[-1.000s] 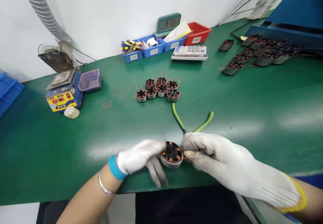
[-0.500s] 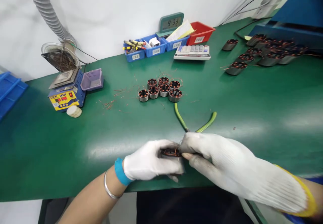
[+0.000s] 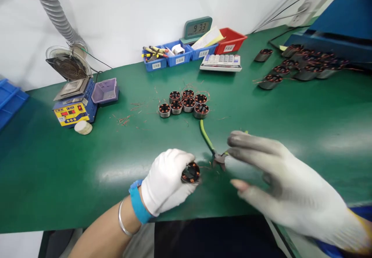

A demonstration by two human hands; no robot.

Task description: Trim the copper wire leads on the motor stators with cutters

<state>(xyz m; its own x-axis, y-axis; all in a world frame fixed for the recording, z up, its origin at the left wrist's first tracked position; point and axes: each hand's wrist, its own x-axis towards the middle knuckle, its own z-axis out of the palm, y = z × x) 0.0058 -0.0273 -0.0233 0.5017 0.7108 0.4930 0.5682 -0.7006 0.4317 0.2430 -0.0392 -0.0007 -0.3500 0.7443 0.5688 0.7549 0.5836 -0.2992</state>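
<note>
My left hand (image 3: 168,180), in a white glove, is closed round a small motor stator (image 3: 190,172) with copper windings, held tilted just above the green table (image 3: 87,165). My right hand (image 3: 279,180), also gloved, hovers open with fingers spread, right of the stator and apart from it. Its upper fingers reach over the green-handled cutters (image 3: 213,149), which lie on the table between the two hands. Fine copper wire ends trail from the stator toward the cutters.
Several finished stators (image 3: 183,103) cluster mid-table among wire scraps. A solder pot station (image 3: 74,103) with a purple tray stands at left under a fume hose. Blue and red bins (image 3: 186,52), a clock and a calculator (image 3: 221,61) line the back. More stators (image 3: 302,66) lie at far right.
My right hand has let go of the stator and opened, lifting to the right. My left hand has turned the stator and now holds it alone. The cutters' tip now shows.
</note>
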